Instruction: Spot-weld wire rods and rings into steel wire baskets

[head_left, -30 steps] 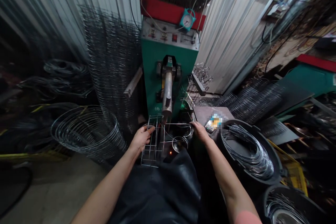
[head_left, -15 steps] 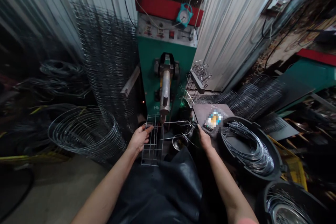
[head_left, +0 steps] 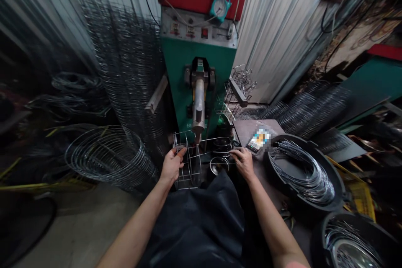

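My left hand (head_left: 172,165) is closed on the near-left side of a wire frame (head_left: 191,174), a small grid of thin metal rods. The frame sits under the tip of the metal arm (head_left: 198,104) on a green machine (head_left: 176,71); whether the tip touches it I cannot tell. My right hand (head_left: 243,162) pinches the end of a short metal wire (head_left: 221,152), which points left toward the frame. Below that wire is a small round metal bowl (head_left: 219,166). A dark apron (head_left: 194,226) covers my lap.
Tall stacked wire grids (head_left: 125,58) and a round wire basket stack (head_left: 103,159) stand left. At right, a phone (head_left: 258,139) lies on a board, beside a black tub (head_left: 341,192) of wire coils. A second tub (head_left: 320,234) is nearer. A teal clock (head_left: 220,6) hangs above.
My right hand has come inward and up from the side, with a short wire now showing in its fingers. My left hand keeps hold of the frame, which has turned slightly. The view has shifted.
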Demonstrator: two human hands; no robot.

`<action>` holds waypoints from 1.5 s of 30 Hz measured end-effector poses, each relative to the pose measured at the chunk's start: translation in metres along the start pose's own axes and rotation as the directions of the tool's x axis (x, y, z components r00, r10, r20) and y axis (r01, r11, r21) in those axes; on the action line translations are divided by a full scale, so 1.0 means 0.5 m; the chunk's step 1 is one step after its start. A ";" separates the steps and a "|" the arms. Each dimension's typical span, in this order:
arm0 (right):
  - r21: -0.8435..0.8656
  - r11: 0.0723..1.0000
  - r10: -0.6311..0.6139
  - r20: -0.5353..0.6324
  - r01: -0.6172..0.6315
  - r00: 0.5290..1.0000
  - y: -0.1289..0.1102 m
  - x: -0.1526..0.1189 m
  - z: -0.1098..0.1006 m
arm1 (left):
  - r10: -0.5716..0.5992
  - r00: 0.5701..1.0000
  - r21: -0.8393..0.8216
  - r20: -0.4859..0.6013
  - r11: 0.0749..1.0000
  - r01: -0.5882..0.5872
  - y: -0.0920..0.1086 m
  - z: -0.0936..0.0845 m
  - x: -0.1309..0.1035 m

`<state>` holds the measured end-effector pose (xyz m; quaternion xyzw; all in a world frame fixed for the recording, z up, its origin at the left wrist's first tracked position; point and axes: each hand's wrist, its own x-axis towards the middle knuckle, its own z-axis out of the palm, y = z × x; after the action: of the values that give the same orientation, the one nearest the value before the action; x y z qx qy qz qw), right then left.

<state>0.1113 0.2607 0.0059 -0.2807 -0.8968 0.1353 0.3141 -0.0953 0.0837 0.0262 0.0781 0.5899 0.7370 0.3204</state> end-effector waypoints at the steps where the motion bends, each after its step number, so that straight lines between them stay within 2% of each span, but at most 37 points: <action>1: 0.031 0.999 -0.023 -0.008 0.023 1.000 -0.011 0.008 0.003 | 0.001 1.000 0.002 0.002 1.000 -0.001 -0.001 0.001 -0.001; 6: 0.094 0.992 -0.087 0.016 0.085 0.996 -0.060 0.039 0.032 | -0.010 1.000 -0.001 0.023 1.000 0.010 -0.004 0.005 -0.006; 10: 0.131 0.986 -0.112 0.044 0.105 0.993 -0.075 0.058 0.059 | -0.023 0.999 -0.003 0.023 1.000 0.023 -0.001 0.005 -0.006; 19: 0.173 0.981 -0.113 0.117 0.092 0.987 -0.056 0.074 0.066 | -0.050 0.998 -0.025 0.028 0.998 0.051 -0.002 -0.003 0.012; 32: 0.176 0.977 -0.148 0.132 0.124 0.980 -0.047 0.115 0.076 | -0.033 0.999 -0.085 0.038 0.996 0.036 0.010 0.004 0.048; 45: 0.208 0.976 -0.113 0.196 0.071 0.974 -0.038 0.136 0.078 | -0.092 0.994 -0.082 0.062 0.992 0.097 0.014 0.010 0.078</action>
<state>0.0346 0.2830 0.0172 -0.1903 -0.9185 0.2382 0.2520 -0.1260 0.1090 0.0236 0.0579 0.5515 0.7429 0.3751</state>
